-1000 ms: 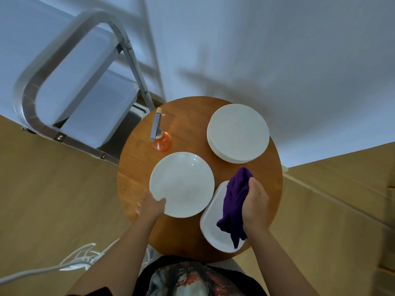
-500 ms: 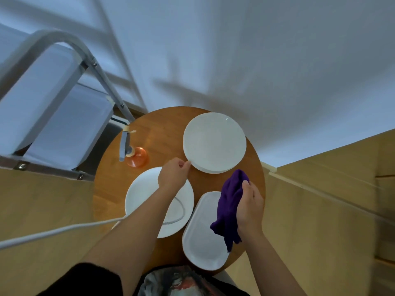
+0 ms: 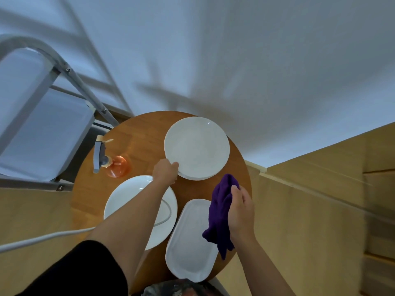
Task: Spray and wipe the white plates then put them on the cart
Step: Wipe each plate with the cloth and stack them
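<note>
A stack of round white plates [image 3: 196,147] sits at the far side of the round wooden table [image 3: 141,133]. My left hand [image 3: 165,170] grips the near-left rim of that stack's top plate. A single round white plate [image 3: 125,196] lies near left, partly under my left forearm. An oval white plate [image 3: 190,242] lies near right. My right hand [image 3: 241,212] hovers over the oval plate's right side, shut on a purple cloth [image 3: 220,212]. An orange spray bottle [image 3: 115,165] stands at the table's left.
The metal cart [image 3: 42,116] with pale shelves stands left of the table, its frame close to the spray bottle. A white cable [image 3: 42,238] runs across the lower left. Wooden floor surrounds the table; a white wall is behind it.
My left hand left the near round plate's edge and reached forward to the stack's rim. The right hand kept hold of the cloth. The view shifted left.
</note>
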Tool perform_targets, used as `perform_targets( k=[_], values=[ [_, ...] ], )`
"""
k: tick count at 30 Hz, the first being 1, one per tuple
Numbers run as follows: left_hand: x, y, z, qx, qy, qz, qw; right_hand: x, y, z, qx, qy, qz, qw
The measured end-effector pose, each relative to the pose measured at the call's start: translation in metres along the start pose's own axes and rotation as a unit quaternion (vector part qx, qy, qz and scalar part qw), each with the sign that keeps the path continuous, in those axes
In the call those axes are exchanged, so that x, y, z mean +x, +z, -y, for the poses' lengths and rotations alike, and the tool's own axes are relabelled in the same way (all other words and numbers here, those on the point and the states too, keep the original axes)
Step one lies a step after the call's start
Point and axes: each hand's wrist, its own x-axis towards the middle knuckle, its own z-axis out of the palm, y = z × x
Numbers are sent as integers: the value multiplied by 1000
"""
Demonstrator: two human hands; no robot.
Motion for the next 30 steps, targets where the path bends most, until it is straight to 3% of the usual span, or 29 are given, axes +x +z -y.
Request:
perform_targets(
  k=[4,7,14,19,25,28,30],
  values=[
    [-1,-7,-5,-144,14,-17,989,-2,-3,0,3,5,2,1000],
    [-2,-15,-14,-255,-35,-26,966,-5,-6,3,19,9,-4,1000],
    [-38,-33,-5,-432,-72,116,891,-19,-13,31,86,31,-6,996],
    [-81,-50,16,-515,-43,115,848,-36,-13,68,133,-4,25,991],
    [-131,-87,29,-536,13,125,835,-79,10,91,22,-139,99,985],
    [-150,-101,31,-506,51,49,860,-99,34,88,-140,-149,145,968],
    [-162,-110,30,-463,82,-5,882,-111,55,79,-260,-168,126,943]
  ],
)
